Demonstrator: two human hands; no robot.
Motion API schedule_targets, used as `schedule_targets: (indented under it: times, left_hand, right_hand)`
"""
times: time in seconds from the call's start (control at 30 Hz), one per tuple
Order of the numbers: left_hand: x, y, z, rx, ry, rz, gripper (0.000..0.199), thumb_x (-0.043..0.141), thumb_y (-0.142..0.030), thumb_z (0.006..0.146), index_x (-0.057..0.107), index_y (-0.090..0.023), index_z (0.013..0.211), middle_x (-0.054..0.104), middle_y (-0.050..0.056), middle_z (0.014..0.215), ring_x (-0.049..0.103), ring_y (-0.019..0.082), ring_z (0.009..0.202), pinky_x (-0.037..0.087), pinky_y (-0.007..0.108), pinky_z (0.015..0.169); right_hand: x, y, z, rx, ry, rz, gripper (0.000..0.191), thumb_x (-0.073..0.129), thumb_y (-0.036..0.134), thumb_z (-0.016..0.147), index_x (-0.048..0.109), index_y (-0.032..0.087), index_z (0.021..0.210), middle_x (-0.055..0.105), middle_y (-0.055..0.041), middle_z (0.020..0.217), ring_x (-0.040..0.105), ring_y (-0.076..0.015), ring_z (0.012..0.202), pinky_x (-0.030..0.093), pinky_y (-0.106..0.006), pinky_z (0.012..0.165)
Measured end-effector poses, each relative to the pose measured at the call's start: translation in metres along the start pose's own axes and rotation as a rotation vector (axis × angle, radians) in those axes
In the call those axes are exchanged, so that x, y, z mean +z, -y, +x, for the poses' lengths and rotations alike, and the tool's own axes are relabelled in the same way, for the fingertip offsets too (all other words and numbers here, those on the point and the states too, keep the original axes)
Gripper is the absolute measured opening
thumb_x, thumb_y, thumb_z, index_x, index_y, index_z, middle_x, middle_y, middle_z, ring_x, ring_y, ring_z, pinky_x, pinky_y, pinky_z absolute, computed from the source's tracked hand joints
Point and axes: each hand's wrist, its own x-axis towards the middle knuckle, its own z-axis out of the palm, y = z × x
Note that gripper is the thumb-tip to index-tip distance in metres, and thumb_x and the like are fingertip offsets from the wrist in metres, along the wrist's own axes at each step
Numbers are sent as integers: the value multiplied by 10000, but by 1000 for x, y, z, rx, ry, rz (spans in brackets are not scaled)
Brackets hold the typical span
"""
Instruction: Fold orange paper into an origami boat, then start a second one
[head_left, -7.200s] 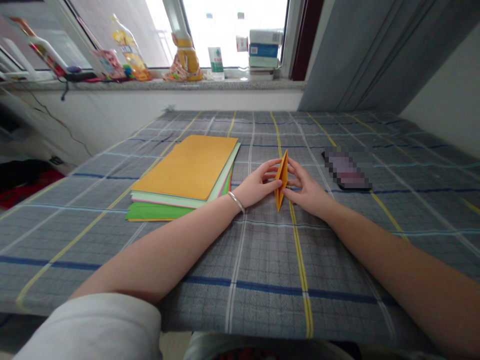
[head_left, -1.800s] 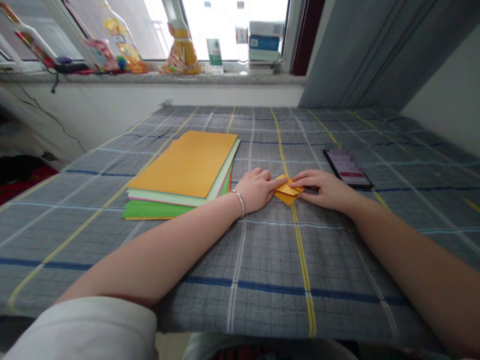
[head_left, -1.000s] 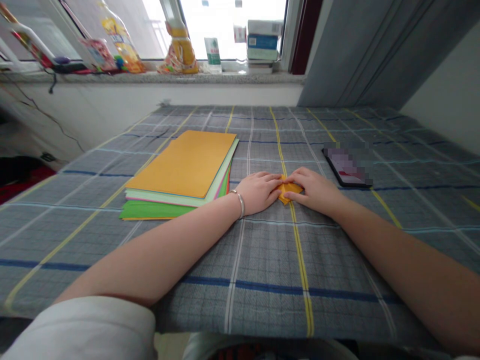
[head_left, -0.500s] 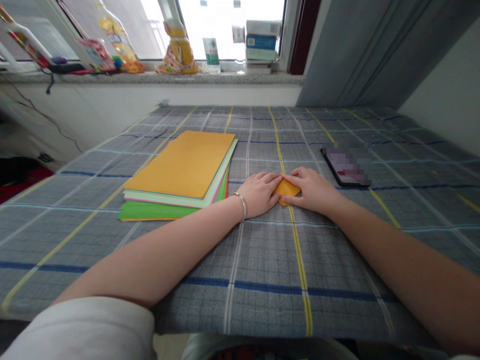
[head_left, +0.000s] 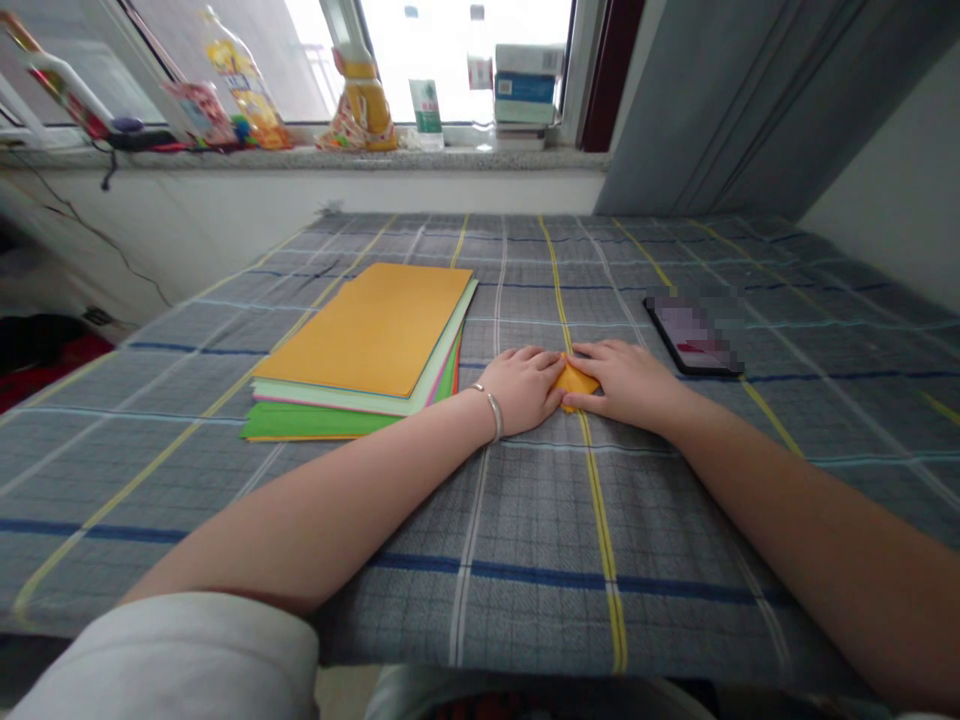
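Note:
A small folded piece of orange paper (head_left: pixel 577 380) lies on the checked cloth between my two hands. My left hand (head_left: pixel 523 390), with a silver bangle at the wrist, presses on its left side, thumb and fingers at the edge. From the right, my right hand (head_left: pixel 626 382) holds the paper with its thumb at the near edge and its fingers at the far edge. Part of the paper is hidden under the fingers. To the left lies a stack of coloured sheets (head_left: pixel 375 325), orange on top, with pale green and bright green below.
The table (head_left: pixel 540 520) has a grey checked cloth. A phone (head_left: pixel 694 338) lies right of my hands. Bottles (head_left: pixel 244 80), boxes (head_left: pixel 525 88) and a white and green tube (head_left: pixel 426 110) stand on the windowsill behind. A grey curtain (head_left: pixel 720 100) hangs at the right.
The fingers of my right hand have flattened and lowered a little over the paper. My left hand is almost where it was. The whole view has shifted slightly.

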Motion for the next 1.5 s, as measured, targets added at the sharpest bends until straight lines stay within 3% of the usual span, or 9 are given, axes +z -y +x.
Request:
schedule_targets:
  times: [0.33,0.6,0.8,1.07,1.2,1.5]
  left_hand:
    - [-2,-7,-3,-61,-19,31,443,390,-355,989,585,-59,1256,602,144,1324,547,269,1238,445,399,1025]
    - [-5,-3,-2,-93,32,68,361,390,-250,975,682,-71,1086,671,143,1179,610,263,1146,483,377,980]
    - [-8,2,-1,-68,102,114,358,400,-266,965,712,-93,991,694,127,1082,656,253,1020,513,361,891]
    - [-20,-10,-5,-90,168,169,343,417,-251,965,725,-101,947,702,133,995,673,258,916,503,341,724]
    - [-18,-15,-7,-147,146,182,334,437,-256,967,727,-106,896,700,136,943,675,249,865,475,315,640]
    - [-16,-16,-8,-144,55,176,344,447,-250,957,736,-113,833,709,127,857,681,286,832,462,368,641]
  right_hand:
    - [-12,-2,-6,-33,15,2,599,452,611,902,687,157,1214,599,-117,1359,553,-340,1191,445,-470,971]
    - [-16,-11,-10,-52,60,22,405,434,417,952,724,225,1159,618,-59,1343,592,-305,1158,448,-471,978]
    - [-14,-20,-13,-69,55,56,366,473,422,935,743,263,1124,639,-48,1312,615,-278,1144,461,-448,980]
    - [-22,-17,-17,-80,125,-35,329,500,406,915,767,279,1058,656,-41,1287,646,-288,1086,494,-455,922]
    - [-26,-14,-18,-75,143,-44,351,464,390,927,774,264,1035,656,-41,1288,642,-280,1095,494,-441,924]
    - [-21,-16,-13,-19,56,42,333,471,333,889,781,232,823,722,-30,1163,673,-254,995,519,-397,855]
